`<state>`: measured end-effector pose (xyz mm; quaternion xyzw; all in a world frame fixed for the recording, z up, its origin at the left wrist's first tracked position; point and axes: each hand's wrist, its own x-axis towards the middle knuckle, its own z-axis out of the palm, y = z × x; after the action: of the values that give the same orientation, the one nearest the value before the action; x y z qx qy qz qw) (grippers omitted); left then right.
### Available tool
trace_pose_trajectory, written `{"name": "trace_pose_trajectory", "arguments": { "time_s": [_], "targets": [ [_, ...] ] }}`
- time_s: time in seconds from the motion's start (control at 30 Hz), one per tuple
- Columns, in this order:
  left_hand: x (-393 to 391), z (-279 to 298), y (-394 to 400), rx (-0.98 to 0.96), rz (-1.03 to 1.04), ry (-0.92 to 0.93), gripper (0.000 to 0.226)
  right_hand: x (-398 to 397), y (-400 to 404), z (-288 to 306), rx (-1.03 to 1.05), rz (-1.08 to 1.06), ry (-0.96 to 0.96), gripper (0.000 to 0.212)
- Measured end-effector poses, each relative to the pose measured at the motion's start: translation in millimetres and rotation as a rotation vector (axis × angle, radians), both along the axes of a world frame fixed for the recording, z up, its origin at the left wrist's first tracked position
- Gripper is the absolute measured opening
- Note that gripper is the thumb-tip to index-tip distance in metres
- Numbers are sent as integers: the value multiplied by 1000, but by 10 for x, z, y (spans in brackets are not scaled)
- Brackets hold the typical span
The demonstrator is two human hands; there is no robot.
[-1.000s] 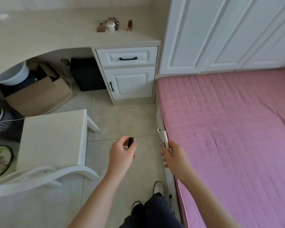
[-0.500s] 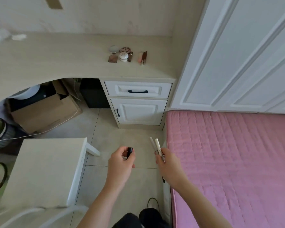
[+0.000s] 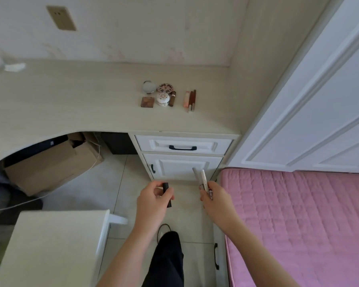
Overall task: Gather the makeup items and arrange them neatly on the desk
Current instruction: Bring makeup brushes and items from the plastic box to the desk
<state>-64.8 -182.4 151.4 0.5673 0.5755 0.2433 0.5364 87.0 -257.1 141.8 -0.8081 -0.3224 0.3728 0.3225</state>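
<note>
Since the earlier frames the view has tipped upward and drawn closer to the bench (image 3: 75,96), so the wall above it and a tan wall plate (image 3: 61,18) at 11 o'clock now show, and the cluster of makeup sits lower and larger in the picture; both hands keep the same hold on what they carry.

Left hand (image 3: 152,200), just below centre, grips a short black tube (image 3: 167,194) with fingers and thumb curled round it, the tube's top poking up past the fingers. Right hand (image 3: 215,200), beside it toward 3 o'clock, pinches two slim white pens (image 3: 201,179) that point up toward 12 o'clock, in front of the white cabinet door (image 3: 180,166). Both hands hang over the tiled floor, apart from each other and short of the bench.

On the bench at 12 o'clock lie the gathered pieces: a round mirror compact (image 3: 149,87), a patterned round compact (image 3: 165,88), a square brown palette (image 3: 147,102), a small white jar (image 3: 163,98), a dark lipstick tube (image 3: 172,99) just beside the jar, and a few reddish sticks (image 3: 190,99) lying side by side, slightly apart toward 1 o'clock.

A pink bed (image 3: 298,214) fills 4 o'clock; a cardboard box (image 3: 50,162) sits under the bench at 9 o'clock.
</note>
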Motion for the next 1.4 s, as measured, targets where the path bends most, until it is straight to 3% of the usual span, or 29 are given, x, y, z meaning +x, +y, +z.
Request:
{"name": "trace_pose_trajectory", "arguments": {
  "time_s": [0.3, 0.67, 1.2, 1.4],
  "targets": [
    [452, -21, 1403, 52, -161, 97, 6, 333, 1176, 101, -20, -137, 6, 17],
    [1520, -110, 2459, 53, -266, 131, 9, 1307, 2229, -12, -51, -228, 38, 17],
    [2711, -591, 3372, -24, -310, 360, 7, 2313, 3475, -449, -258, -278, 272, 21],
    [2887, -683, 3592, -19, -373, 442, 9, 2325, 3757, -503, -273, -225, 230, 22]
  ]
}}
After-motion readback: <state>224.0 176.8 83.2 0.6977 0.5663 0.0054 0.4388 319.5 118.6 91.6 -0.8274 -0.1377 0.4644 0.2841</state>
